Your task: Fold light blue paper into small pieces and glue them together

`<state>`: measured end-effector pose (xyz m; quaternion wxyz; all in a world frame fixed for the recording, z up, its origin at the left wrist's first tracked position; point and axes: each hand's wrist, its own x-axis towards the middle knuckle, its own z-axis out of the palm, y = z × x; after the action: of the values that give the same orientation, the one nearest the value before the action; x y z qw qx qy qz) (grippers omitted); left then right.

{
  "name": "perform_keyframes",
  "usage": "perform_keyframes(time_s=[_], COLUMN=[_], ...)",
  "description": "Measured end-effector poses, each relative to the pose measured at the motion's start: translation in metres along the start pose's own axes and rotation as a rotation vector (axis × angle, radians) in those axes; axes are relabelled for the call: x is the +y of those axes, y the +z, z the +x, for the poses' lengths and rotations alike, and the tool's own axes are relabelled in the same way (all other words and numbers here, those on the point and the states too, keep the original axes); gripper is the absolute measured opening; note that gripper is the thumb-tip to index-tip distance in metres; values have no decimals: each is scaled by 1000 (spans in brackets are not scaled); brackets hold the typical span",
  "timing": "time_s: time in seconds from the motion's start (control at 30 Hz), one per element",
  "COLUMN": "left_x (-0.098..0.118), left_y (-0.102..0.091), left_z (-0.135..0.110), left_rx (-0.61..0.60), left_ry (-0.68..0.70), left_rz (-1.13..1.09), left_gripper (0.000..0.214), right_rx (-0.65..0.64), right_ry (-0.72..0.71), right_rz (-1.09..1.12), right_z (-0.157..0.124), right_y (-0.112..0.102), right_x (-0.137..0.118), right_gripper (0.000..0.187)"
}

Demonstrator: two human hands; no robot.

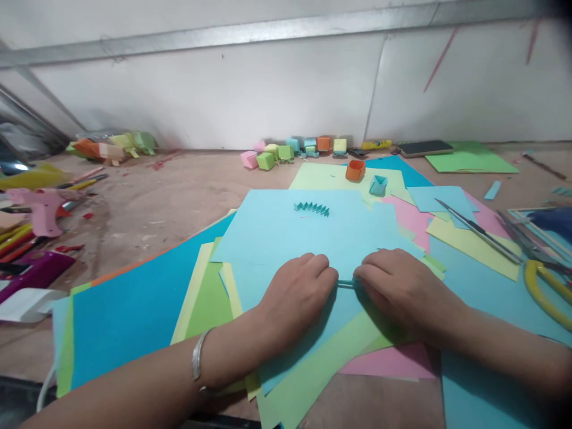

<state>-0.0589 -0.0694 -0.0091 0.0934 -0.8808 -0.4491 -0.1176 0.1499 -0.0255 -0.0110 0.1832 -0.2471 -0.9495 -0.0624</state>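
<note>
Between my two hands stretches a thin teal paper strip [346, 284], its short middle part showing. My left hand [306, 283], with a silver bangle on the wrist, pinches one end. The other end is in the closed fingers of my right hand [393, 286]. Both hands rest over a large light blue paper sheet [277, 232]. Farther back on that sheet lies a zigzag-folded teal strip [311, 208]. Beyond it stand an orange paper box [356, 170] and a small light blue folded paper box [378, 185].
Several coloured paper cubes [286, 152] line the wall. On the right are a craft knife [482, 232], yellow-handled scissors [543, 286] and a phone [425, 148]. A pink glue gun [42, 208] lies left among pens. Dark blue paper [134, 310] spreads at the left.
</note>
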Motion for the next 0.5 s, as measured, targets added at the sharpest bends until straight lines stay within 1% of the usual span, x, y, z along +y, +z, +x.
perform_keyframes(time_s=[0.13,0.2,0.27,0.37,0.43,0.5], left_x=[2,0,-5,-16,-23,-29], left_y=[3,3,2,-3,-9,-14], left_z=[-1,0,2,7,12,16], left_rx=[113,132,103,1,-64,-108], left_ry=[12,-11,-21,22,44,34], left_rz=[-29,-36,-31,-2,-15,-56], left_gripper=[32,34,33,29,25,21], right_rx=[58,74,88,92,68,36], right_ry=[-46,-75,-76,-3,51,84], right_rz=[-45,-66,-35,67,151,234], right_z=[12,18,22,23,22,22], right_y=[4,6,9,14,17,19], right_x=[-7,-7,-6,-4,-2,0], right_gripper=[36,37,35,33,32,30])
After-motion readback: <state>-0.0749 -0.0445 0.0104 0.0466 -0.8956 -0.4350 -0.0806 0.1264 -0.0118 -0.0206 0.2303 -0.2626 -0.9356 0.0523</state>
